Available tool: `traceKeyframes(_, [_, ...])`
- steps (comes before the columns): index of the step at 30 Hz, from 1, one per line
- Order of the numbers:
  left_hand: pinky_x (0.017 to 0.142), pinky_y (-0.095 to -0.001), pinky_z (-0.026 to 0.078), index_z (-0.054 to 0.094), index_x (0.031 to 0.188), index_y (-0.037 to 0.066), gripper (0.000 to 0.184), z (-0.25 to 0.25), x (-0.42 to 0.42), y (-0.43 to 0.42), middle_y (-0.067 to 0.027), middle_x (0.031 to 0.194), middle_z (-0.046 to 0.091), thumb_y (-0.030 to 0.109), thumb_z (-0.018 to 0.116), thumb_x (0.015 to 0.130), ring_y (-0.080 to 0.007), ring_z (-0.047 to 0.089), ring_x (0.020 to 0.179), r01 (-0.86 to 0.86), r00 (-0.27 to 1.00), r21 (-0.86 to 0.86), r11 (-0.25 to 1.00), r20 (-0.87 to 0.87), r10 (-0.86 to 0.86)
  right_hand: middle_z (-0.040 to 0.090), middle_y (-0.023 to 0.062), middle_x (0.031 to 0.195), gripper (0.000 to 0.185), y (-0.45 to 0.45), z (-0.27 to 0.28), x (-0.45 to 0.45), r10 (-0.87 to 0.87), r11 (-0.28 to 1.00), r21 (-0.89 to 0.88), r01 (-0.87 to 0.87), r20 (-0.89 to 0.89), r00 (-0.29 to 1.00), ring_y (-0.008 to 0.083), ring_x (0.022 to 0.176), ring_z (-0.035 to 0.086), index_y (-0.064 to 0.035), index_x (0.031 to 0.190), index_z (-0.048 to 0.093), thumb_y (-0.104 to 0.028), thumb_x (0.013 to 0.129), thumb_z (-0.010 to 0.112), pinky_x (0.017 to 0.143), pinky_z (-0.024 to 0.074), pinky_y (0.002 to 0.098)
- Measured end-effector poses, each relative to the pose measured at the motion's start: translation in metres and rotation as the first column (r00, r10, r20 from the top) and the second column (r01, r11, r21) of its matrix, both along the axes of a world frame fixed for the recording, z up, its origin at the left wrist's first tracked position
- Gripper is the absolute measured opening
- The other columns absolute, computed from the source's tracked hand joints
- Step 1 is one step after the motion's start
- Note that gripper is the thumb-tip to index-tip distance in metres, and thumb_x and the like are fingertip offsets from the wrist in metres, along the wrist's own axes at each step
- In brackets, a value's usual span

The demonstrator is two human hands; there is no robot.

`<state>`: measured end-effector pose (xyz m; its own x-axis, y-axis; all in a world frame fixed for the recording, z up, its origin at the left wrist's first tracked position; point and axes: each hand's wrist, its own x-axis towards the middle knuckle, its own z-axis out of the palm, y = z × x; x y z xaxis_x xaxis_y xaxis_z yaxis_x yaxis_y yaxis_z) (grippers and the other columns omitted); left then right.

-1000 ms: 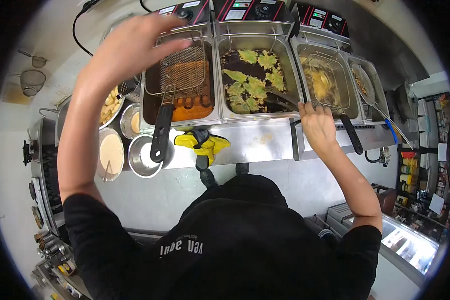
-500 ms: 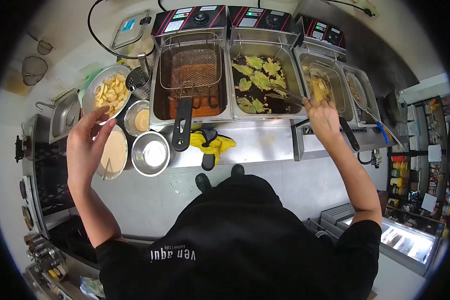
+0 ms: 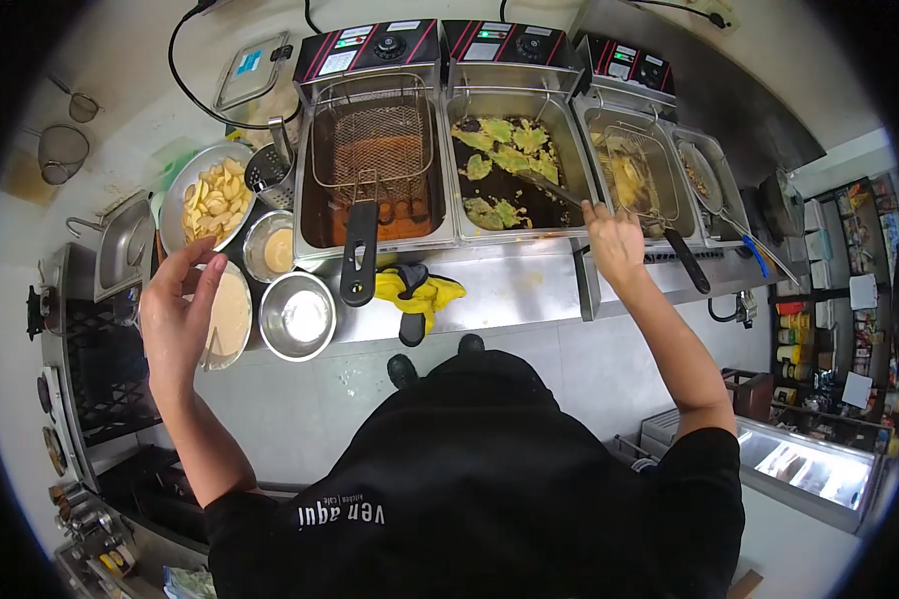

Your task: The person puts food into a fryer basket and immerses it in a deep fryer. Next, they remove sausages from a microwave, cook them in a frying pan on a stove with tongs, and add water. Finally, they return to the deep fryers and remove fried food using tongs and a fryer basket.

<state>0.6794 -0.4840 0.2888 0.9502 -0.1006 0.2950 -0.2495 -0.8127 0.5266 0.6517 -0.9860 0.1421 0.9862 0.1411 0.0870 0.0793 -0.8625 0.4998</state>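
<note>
My right hand (image 3: 616, 240) grips metal tongs (image 3: 554, 188), whose far end reaches into the middle fryer (image 3: 581, 130). Several battered green leaves (image 3: 514, 160) float there in dark oil. My left hand (image 3: 178, 314) is raised over the edge of the batter bowl (image 3: 232, 314), fingers apart and holding nothing. Beyond its fingertips stands a bowl of pale cut pieces (image 3: 216, 200). A small bowl with beige liquid (image 3: 278, 250) and a steel bowl (image 3: 298, 315) are to the right of the batter.
The left fryer (image 3: 305, 225) carries a raised wire basket (image 3: 383, 130) with a black handle. Another basket (image 3: 634, 175) sits in the third fryer. Yellow and black gloves (image 3: 420, 292) lie on the steel ledge. A strainer (image 3: 704, 180) rests at the far right, and a sink (image 3: 128, 240) is at left.
My left hand has come down from above the left fryer to the batter bowl. The tongs and the floating leaves have shifted in the middle fryer.
</note>
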Motion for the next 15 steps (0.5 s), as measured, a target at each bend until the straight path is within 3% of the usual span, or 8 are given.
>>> traceKeyframes(4, [0.061,-0.0269,0.049,0.065,0.104,0.000,0.026,-0.001,0.001,0.001,-0.0094,0.084,0.068,0.016,0.067,0.085,-0.0130,0.062,0.065,-0.017,1.000,0.031,0.999,-0.004,0.017,0.065,0.0055,0.083,0.029,0.002,0.021,-0.007,0.011,0.995,0.103,-0.018,0.070,0.997,0.0218,0.074,0.065,-0.0088,0.110,0.065,-0.011,0.084,0.052,0.066,0.0497,0.0371])
traceKeyframes(6, [0.061,-0.0272,0.049,0.065,0.104,0.000,0.026,-0.001,0.000,0.001,-0.0095,0.084,0.068,0.016,0.067,0.085,-0.0134,0.062,0.065,-0.018,1.000,0.048,0.999,-0.005,0.018,0.067,0.0080,0.077,0.024,-0.002,0.032,-0.009,-0.122,0.907,0.408,0.101,0.025,0.992,0.0211,0.070,0.067,-0.0100,0.105,0.069,-0.014,0.084,0.056,0.065,0.0516,0.0375])
traceKeyframes(10, [0.062,-0.0275,0.049,0.065,0.104,-0.001,0.026,-0.002,-0.001,0.000,-0.0099,0.083,0.067,0.016,0.067,0.085,-0.0140,0.062,0.065,-0.009,1.000,0.026,1.000,0.007,0.008,0.068,0.0128,0.076,0.023,-0.016,0.059,-0.007,-0.165,0.825,0.546,0.145,-0.014,0.986,0.0241,0.063,0.067,-0.0115,0.102,0.071,-0.019,0.082,0.064,0.060,0.0525,0.0361])
traceKeyframes(12, [0.062,-0.0274,0.049,0.065,0.104,-0.001,0.026,-0.001,-0.003,0.000,-0.0100,0.083,0.067,0.016,0.067,0.085,-0.0141,0.062,0.065,-0.007,1.000,0.026,1.000,0.005,0.007,0.068,0.0169,0.083,0.030,-0.024,0.066,-0.001,-0.357,0.336,0.742,0.581,-0.471,0.807,0.0290,0.065,0.066,-0.0126,0.104,0.070,-0.022,0.076,0.070,0.061,0.0528,0.0358])
traceKeyframes(14, [0.071,-0.0248,0.050,0.062,0.109,-0.003,0.026,0.002,-0.005,-0.001,-0.0111,0.089,0.067,0.013,0.063,0.089,-0.0114,0.061,0.079,-0.026,0.995,0.025,0.999,-0.098,0.028,0.068,0.0162,0.082,0.033,-0.031,0.053,-0.004,-0.364,0.347,0.725,0.595,-0.481,0.798,0.0288,0.074,0.067,-0.0126,0.106,0.070,-0.022,0.074,0.072,0.067,0.0526,0.0363])
traceKeyframes(15, [0.071,-0.0248,0.050,0.062,0.109,-0.003,0.026,0.001,-0.005,-0.001,-0.0111,0.089,0.067,0.013,0.063,0.089,-0.0114,0.061,0.079,-0.027,0.994,0.025,0.999,-0.101,0.030,0.068,0.0138,0.079,0.035,-0.028,0.048,-0.008,-0.337,0.623,0.636,0.456,-0.308,0.890,0.0264,0.075,0.067,-0.0132,0.108,0.069,-0.021,0.074,0.072,0.069,0.0524,0.0367])
